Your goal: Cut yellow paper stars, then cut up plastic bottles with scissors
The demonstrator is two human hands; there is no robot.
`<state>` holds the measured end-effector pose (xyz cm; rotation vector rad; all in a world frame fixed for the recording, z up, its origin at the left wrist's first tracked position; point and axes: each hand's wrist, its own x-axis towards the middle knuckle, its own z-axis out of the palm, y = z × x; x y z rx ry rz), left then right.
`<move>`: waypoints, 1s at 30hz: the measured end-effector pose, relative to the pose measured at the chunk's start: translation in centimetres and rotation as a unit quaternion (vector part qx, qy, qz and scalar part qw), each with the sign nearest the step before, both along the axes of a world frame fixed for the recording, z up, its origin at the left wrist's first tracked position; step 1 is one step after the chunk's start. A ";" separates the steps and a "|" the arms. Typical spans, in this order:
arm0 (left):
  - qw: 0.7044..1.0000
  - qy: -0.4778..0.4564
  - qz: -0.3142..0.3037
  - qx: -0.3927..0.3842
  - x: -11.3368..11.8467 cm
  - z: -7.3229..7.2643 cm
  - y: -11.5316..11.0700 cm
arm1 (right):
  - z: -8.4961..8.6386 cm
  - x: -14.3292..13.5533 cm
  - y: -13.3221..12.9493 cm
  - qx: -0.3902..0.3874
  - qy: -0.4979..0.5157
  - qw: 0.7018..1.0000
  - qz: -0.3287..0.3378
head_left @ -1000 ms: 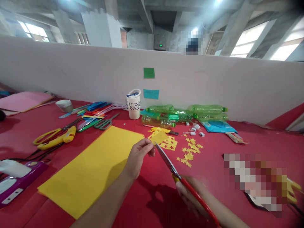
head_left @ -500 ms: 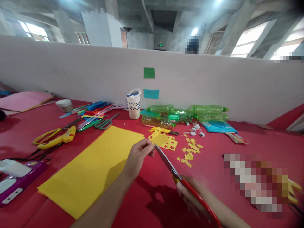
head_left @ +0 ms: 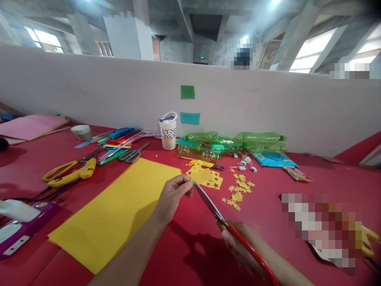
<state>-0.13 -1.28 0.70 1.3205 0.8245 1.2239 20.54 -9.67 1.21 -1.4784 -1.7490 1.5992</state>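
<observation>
Head view showed the left hand apparently pinching a yellow paper piece beside the scissors' tips; the right hand gripped the scissors, whose slip could have nicked the left fingertips.

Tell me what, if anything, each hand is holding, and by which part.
The right hand holds red-handled scissors by the handles. The left hand seems to pinch a small yellow paper piece by its near edge; the exact spot is hidden.

L hand pinching yellow paper pc; R hand w/ red-handled scissors, tips nr L fingers.
</observation>
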 end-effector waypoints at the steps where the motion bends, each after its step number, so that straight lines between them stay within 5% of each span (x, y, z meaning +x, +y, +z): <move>1: 1.000 0.000 0.000 0.000 0.0 0.0 0.0 | 0.0 0.0 0.0 0.004 -0.001 1.000 0.003; 24: 1.000 -0.009 0.013 -0.004 -0.3 -0.2 0.2 | 0.0 0.0 -0.1 -0.037 0.047 0.998 -0.014; 30: 0.999 -0.033 0.012 -0.007 0.1 -0.5 0.1 | -1.4 0.3 -0.2 -0.024 0.064 0.998 -0.010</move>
